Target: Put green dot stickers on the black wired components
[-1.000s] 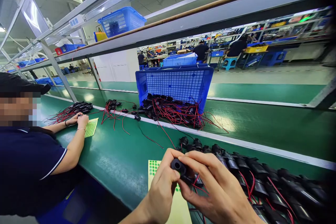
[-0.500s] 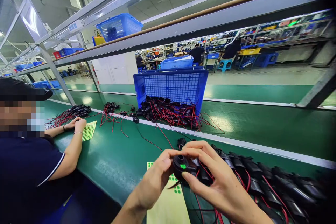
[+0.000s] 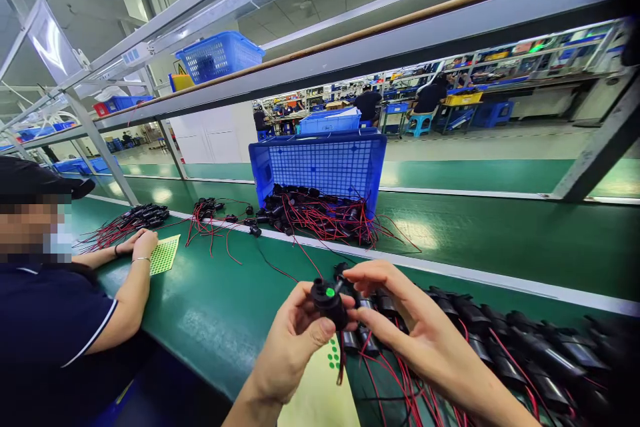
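A small black water pump is gripped in my left hand, with its nozzle end up. A round green sticker shows on its top, and its wires hang below. My right hand is at the pump's right side, thumb and fingers apart; whether a fingertip touches the pump I cannot tell. Beneath my hands lies a pale yellow sheet with several green dot stickers. Rows of similar pumps with red and black wires lie on the bench to the right, partly behind my right hand.
A blue crate lies on its side at the back, pumps and wires spilling from it. At left a co-worker sits with hands by another green-dotted sheet. Overhead runs a shelf rail with a blue basket.
My right hand has let go of the pump and its fingers have spread. The pump now rests in my left hand, slightly further left and tilted differently. The view has shifted a little.
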Available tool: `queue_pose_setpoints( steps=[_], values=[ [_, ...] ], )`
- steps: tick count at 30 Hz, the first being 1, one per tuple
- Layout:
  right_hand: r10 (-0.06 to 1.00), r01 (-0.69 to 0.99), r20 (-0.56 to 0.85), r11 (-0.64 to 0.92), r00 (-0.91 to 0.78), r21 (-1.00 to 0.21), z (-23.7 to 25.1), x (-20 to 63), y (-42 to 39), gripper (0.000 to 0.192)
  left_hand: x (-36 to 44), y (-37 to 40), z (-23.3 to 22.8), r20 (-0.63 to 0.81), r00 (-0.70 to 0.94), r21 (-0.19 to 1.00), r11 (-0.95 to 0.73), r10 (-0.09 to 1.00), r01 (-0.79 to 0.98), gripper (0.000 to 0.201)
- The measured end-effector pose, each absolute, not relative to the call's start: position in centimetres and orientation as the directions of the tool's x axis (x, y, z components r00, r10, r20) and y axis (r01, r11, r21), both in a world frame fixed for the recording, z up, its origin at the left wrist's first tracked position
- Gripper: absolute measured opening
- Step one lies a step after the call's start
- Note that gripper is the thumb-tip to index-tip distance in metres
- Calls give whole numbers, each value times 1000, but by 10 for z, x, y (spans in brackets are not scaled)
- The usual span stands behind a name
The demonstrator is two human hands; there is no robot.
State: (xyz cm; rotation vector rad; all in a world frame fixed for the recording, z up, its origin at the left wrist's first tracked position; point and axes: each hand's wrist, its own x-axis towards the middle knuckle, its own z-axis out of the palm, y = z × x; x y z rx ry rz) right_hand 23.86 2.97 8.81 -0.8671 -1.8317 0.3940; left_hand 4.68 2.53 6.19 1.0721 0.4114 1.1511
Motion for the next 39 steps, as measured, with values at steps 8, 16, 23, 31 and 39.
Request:
queue_pose_setpoints(
  steps=[8, 16, 23, 31, 39],
  values=[
    [726, 394, 674, 665, -138, -635, 96, 239, 32, 11, 52, 27, 58, 63, 546, 546, 429, 835, -719, 38],
    [701, 444, 694, 681, -166, -582, 99, 239, 29, 9, 55, 23, 60, 86, 497, 672, 318, 863, -669, 35],
    [475, 490, 773, 836, -421, -247, 92, 246, 18, 34, 43, 12, 61, 221, 419, 912, -34, 881, -409, 36],
    [305, 504, 781, 863, -545, 14, 109, 237, 12, 15, 38, 8, 59, 221, 477, 928, -32, 850, -372, 39],
    [256, 489, 771, 868, -583, 82, 102, 238, 14, 18, 36, 3, 57, 203, 494, 937, -22, 846, -347, 41]
  ],
)
